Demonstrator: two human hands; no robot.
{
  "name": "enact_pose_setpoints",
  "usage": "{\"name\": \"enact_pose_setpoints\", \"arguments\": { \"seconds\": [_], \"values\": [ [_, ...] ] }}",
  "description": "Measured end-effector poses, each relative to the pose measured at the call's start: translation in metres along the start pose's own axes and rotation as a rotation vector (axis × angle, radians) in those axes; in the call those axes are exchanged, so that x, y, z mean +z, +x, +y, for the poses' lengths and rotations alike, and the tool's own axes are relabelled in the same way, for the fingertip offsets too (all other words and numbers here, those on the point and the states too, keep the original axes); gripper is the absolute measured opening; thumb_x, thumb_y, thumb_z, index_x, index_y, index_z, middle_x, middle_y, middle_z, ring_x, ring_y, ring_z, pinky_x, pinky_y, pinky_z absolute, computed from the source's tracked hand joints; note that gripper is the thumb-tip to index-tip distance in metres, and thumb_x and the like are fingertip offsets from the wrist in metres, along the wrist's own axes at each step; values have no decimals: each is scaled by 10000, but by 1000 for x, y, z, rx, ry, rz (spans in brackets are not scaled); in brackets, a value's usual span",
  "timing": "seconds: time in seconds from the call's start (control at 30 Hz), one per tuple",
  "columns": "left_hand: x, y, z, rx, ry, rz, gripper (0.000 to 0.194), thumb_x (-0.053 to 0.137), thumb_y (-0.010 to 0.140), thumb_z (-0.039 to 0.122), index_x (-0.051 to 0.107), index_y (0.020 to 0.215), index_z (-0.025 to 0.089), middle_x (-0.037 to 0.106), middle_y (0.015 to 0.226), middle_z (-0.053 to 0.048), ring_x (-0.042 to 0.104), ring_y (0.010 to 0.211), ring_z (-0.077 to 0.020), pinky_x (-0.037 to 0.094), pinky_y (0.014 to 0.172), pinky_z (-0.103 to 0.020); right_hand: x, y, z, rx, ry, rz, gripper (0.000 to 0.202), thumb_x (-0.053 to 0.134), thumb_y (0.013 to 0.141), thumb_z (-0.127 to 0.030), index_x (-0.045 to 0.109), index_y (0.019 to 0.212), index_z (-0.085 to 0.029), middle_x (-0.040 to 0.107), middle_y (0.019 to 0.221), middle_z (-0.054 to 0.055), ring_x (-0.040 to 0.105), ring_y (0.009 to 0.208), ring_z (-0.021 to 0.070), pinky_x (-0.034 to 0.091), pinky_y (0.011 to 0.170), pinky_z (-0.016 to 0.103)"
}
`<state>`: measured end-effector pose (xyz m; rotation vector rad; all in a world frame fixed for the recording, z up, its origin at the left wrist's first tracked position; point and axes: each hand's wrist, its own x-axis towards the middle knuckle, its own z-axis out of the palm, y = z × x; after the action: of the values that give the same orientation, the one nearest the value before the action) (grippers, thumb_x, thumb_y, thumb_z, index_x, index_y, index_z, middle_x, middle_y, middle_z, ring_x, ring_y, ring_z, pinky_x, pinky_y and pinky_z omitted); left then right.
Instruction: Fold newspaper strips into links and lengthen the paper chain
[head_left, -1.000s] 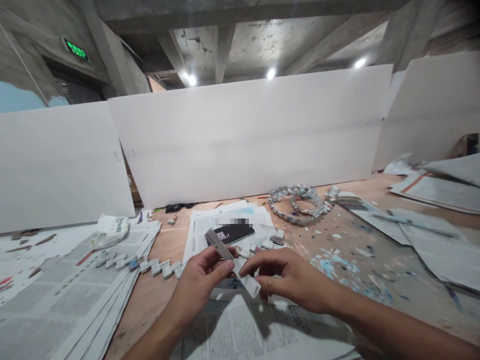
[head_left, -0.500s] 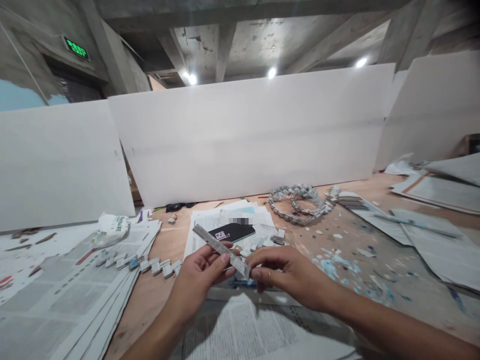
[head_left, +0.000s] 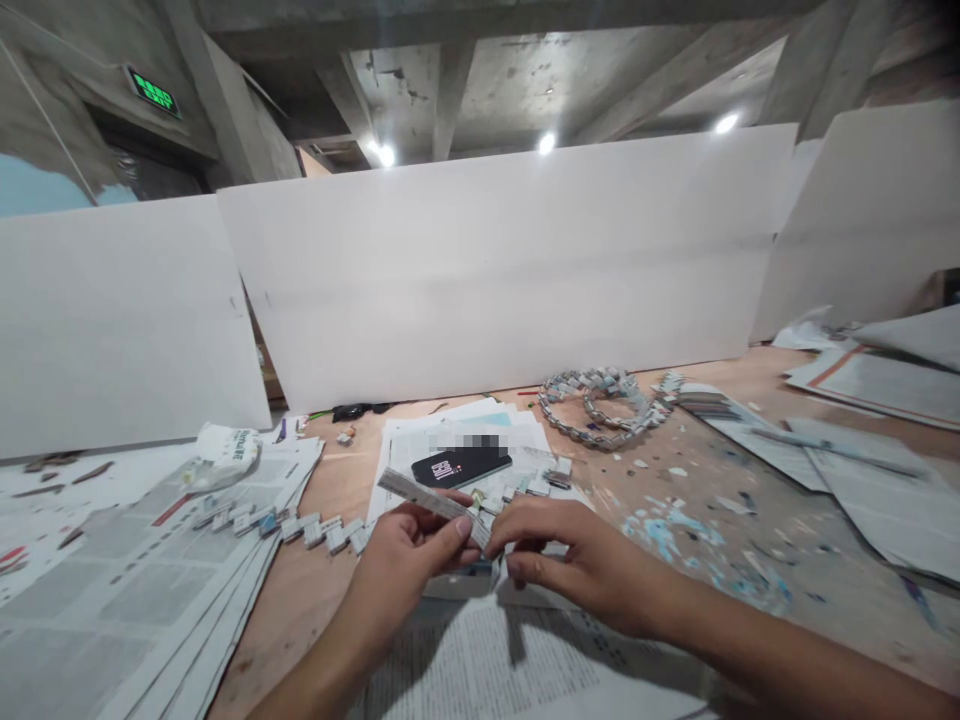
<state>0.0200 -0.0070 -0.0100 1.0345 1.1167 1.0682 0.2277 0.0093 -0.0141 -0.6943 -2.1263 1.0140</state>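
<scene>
Between thumb and fingers, my left hand (head_left: 426, 548) grips a folded newspaper strip (head_left: 420, 494) that slants up to the left. My right hand (head_left: 574, 560) pinches the strip's lower right end, where a pale flap hangs down; the fingers partly cover it. Just beyond the strip, a black phone (head_left: 459, 466) lies on printed sheets (head_left: 391, 440). A zigzag chain of folded paper (head_left: 315, 532) runs from the left toward my left wrist, and more folded pieces (head_left: 556, 476) show behind my right hand. Printed newspaper (head_left: 480, 660) lies below both hands.
At the back right sits a coiled folded-paper chain (head_left: 551, 420). Newspaper stacks stand left (head_left: 187, 610) and right (head_left: 885, 500), with a white plastic bag (head_left: 223, 458) on the left one. Blue paint flecks (head_left: 671, 535) mark the tabletop. White panels (head_left: 502, 290) rise behind.
The strip has tilted slightly flatter between my hands. My right fingers have shifted at its near end, and a flap there now hangs lower.
</scene>
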Motion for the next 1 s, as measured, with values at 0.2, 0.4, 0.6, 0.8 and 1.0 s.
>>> {"name": "enact_pose_setpoints", "arguments": {
  "seconds": [0.2, 0.4, 0.6, 0.8, 1.0],
  "values": [
    [-2, 2, -5, -48, -31, -45, 492, 867, 640, 400, 686, 1021, 146, 724, 813, -25, 679, 688, -142, 556, 723, -262, 2, -1, 4, -110, -93, 2, 127, 606, 934, -244, 720, 975, -204, 710, 895, 34, 616, 842, 145, 446, 790, 247],
    [-2, 5, -5, -59, -54, -49, 508, 882, 616, 401, 706, 1012, 136, 745, 829, -54, 694, 709, -158, 561, 745, -275, 1, -1, -1, 92, -83, 73, 203, 615, 922, -331, 721, 834, -182, 680, 791, 17, 598, 743, 139, 427, 691, 237],
    [1, 1, -3, -57, -49, -88, 515, 858, 657, 424, 721, 1069, 148, 772, 917, -84, 723, 822, -184, 565, 790, -269, 6, 1, 5, 316, 113, 123, 178, 688, 847, -347, 629, 826, -180, 631, 703, -18, 576, 646, 123, 407, 579, 212],
    [1, 0, -4, -31, -44, -159, 442, 804, 737, 434, 727, 1063, 147, 777, 931, -88, 730, 886, -196, 566, 846, -279, 9, 1, 12, 347, 209, 113, 208, 696, 838, -335, 556, 887, -190, 611, 672, -34, 586, 615, 121, 407, 553, 206],
    [-1, -1, -2, -21, -5, -129, 456, 782, 750, 467, 727, 1089, 167, 772, 946, -69, 719, 858, -175, 567, 839, -273, 8, 0, 1, 232, 51, 113, 140, 649, 874, -253, 618, 1006, -221, 681, 901, -9, 626, 727, 118, 458, 636, 211]
  ]
}}
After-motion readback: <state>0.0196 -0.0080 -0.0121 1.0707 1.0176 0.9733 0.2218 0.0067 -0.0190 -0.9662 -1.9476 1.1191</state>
